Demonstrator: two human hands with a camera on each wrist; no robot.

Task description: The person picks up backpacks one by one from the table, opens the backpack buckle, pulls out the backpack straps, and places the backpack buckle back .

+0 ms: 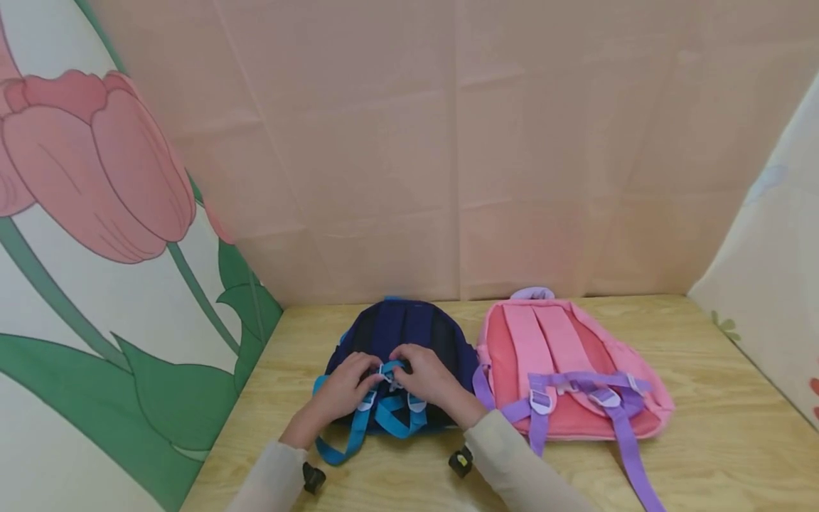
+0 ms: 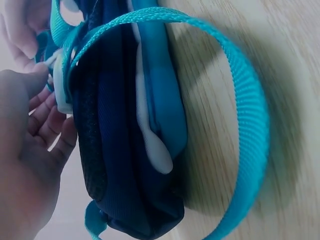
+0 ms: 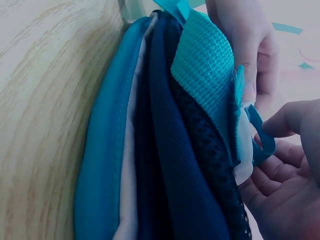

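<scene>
A navy backpack (image 1: 419,323) with bright blue straps lies on the table, its shoulder straps facing up. Over its lower middle, both hands meet at a small whitish buckle (image 1: 387,370) on a thin blue chest strap. My left hand (image 1: 345,387) pinches the buckle between thumb and fingers. From the other side, my right hand (image 1: 427,375) pinches the thin blue strap (image 3: 261,136), with its thumb and fingers close to the left hand's fingertips. White strap adjusters (image 1: 416,404) sit just below the hands. A loose webbing loop (image 2: 250,125) arches out beside the pack.
To the right, close beside the navy pack, lies a pink backpack (image 1: 521,334) with purple straps (image 1: 630,455), one hanging toward the front. The wooden table (image 1: 697,398) meets a plain pinkish backdrop (image 1: 384,178) behind and a tulip-printed panel (image 1: 96,163) at left.
</scene>
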